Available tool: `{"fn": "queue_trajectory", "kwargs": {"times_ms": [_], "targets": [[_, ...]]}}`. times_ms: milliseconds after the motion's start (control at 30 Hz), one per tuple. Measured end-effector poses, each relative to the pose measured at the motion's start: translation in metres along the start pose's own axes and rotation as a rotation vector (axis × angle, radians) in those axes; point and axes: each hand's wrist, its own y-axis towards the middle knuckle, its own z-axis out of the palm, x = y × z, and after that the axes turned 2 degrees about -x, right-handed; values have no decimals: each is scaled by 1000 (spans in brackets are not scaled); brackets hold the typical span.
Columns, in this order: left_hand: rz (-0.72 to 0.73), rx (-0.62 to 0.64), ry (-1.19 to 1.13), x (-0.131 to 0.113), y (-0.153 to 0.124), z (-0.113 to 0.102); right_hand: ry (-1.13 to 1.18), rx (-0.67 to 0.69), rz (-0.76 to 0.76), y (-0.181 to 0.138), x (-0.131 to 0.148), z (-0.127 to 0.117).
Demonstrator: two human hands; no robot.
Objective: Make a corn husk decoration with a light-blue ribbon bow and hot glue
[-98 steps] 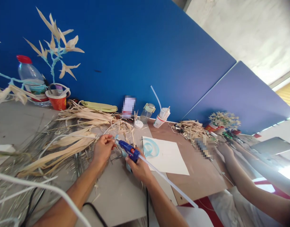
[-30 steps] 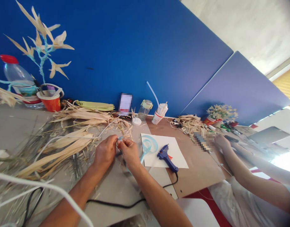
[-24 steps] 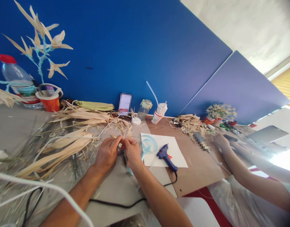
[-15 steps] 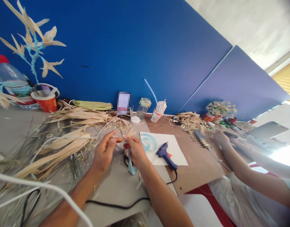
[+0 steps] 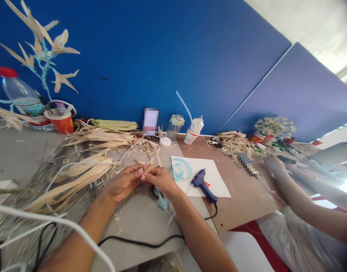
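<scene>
My left hand [image 5: 124, 184] and my right hand [image 5: 162, 180] meet above the table, fingertips pinched together. Between them is a small piece of dried corn husk [image 5: 149, 164], its pale tips fanning up past the fingers. Most of it is hidden by the fingers. A light blue strip [image 5: 163, 202] hangs or lies just below my right hand; I cannot tell whether it joins the husk. Dark scissor handles show partly under that hand. On a white sheet [image 5: 221, 189] to the right rest a roll of light blue tape [image 5: 187, 169] and a blue glue gun [image 5: 205, 186].
Loose husks [image 5: 85, 173] and thin wires cover the left side. A white cable [image 5: 62, 223] crosses the near left. At the back stand a phone [image 5: 151, 121], a jar [image 5: 175, 126] and a paper cup [image 5: 191, 136]. Another person's arm [image 5: 295, 200] rests at the right.
My hands have drawn closer together, and the left fingers have turned inward to the husk held by the right. The whole view has shifted slightly.
</scene>
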Motion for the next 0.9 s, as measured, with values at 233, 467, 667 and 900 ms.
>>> {"fn": "queue_trajectory", "kwargs": {"times_ms": [233, 467, 667, 900], "targets": [[-15, 84, -1, -1, 0, -2, 16, 57, -3, -3, 2, 2], [-57, 74, 75, 3, 1, -12, 10, 118, -11, -4, 0, 1], [88, -26, -77, 0, 3, -17, -65, -20, -60, -2, -2, 3], [145, 53, -95, -4, 3, -10, -165, -74, -187, -1, -2, 5]]}}
